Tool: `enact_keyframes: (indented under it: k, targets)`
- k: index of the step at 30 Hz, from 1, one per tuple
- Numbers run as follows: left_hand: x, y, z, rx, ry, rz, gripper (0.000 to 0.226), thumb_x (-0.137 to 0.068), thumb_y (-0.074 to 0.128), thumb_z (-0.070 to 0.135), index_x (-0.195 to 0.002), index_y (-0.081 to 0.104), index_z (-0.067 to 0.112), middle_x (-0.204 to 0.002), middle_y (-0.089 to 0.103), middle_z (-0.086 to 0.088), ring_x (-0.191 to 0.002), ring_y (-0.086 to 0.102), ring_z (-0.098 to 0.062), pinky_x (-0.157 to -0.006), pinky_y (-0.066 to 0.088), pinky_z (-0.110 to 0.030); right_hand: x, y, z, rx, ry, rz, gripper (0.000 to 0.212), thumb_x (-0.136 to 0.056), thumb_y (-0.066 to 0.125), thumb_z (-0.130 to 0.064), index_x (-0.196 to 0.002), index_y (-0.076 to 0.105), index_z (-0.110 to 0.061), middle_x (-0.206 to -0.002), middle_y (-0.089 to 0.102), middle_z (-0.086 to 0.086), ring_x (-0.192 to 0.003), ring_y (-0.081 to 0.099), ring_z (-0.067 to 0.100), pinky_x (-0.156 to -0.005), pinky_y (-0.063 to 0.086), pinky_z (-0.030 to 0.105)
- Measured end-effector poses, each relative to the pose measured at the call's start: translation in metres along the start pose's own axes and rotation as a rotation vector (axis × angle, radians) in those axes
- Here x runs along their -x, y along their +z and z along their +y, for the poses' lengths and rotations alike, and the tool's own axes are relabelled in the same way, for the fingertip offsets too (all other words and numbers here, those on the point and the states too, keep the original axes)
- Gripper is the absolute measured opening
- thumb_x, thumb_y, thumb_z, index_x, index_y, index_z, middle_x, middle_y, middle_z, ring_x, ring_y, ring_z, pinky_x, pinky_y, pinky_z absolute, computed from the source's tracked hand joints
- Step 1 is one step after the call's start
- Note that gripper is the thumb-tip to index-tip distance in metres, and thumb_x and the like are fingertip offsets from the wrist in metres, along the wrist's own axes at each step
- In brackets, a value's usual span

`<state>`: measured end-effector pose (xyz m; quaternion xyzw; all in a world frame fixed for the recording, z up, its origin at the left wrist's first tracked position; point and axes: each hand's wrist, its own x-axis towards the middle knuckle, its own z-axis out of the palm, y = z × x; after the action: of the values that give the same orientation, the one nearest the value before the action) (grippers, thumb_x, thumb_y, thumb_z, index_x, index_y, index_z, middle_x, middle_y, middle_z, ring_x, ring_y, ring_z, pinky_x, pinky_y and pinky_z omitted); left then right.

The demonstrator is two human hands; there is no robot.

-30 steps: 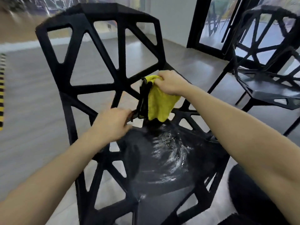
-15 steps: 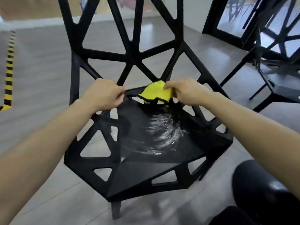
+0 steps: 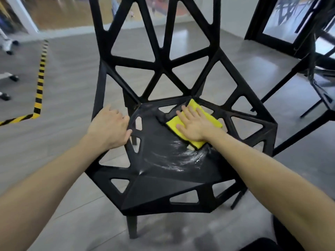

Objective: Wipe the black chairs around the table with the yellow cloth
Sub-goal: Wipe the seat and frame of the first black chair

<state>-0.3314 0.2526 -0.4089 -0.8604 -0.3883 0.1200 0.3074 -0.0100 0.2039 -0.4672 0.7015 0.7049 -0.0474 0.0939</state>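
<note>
right hand (image 3: pixel 194 126) lies flat, fingers straight, pressing the yellow cloth (image 3: pixel 211 117) onto the seat's back right corner, likely to scrub. left hand (image 3: pixel 110 127) grips the left edge of the black chair (image 3: pixel 163 180), probably bracing it. wet streaks mid-seat. grey floor (image 3: pixel 68 78), striped tape (image 3: pixel 39 91), second chair (image 3: pixel 324 91) at right.

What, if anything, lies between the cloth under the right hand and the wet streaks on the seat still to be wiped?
Nothing visible does. The right hand presses the yellow cloth flat on the back of the black chair seat, and the wet streaks lie right in front of it on bare seat. The left hand grips the seat's side frame, clear of that path.
</note>
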Motion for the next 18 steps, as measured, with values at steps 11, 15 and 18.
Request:
enact_keyframes:
  k: [11,15,18]
  targets:
    - [-0.001,0.018,-0.019,0.044,0.076,0.086,0.041,-0.1,0.041,0.056,-0.099,0.065,0.022,-0.089,0.073,-0.005,-0.09,0.069,-0.029,-0.081,0.039,-0.042,-0.004,-0.015,0.015,0.014,0.051,-0.006,0.091,-0.096,0.003,-0.082,-0.17,-0.006,-0.03,-0.178,-0.013,0.006,-0.164,-0.017,0.024,-0.132,-0.009,0.046]
    - [-0.003,0.015,-0.02,0.014,0.088,0.054,0.042,-0.102,0.035,0.056,-0.105,0.063,0.025,-0.099,0.074,-0.001,-0.098,0.069,-0.025,-0.085,0.04,-0.04,0.021,-0.006,-0.068,-0.151,0.074,-0.011,0.09,-0.105,0.016,-0.071,-0.169,-0.008,-0.012,-0.176,-0.017,0.013,-0.163,-0.019,0.028,-0.131,-0.012,0.049]
    - [-0.002,0.015,-0.021,-0.002,0.098,0.065,0.043,-0.102,0.035,0.056,-0.11,0.065,0.026,-0.105,0.075,0.0,-0.103,0.068,-0.025,-0.088,0.042,-0.04,0.089,0.003,-0.125,-0.273,-0.27,-0.033,0.087,-0.105,0.022,-0.074,-0.17,-0.004,-0.022,-0.176,-0.017,-0.002,-0.162,-0.02,0.015,-0.131,-0.015,0.04]
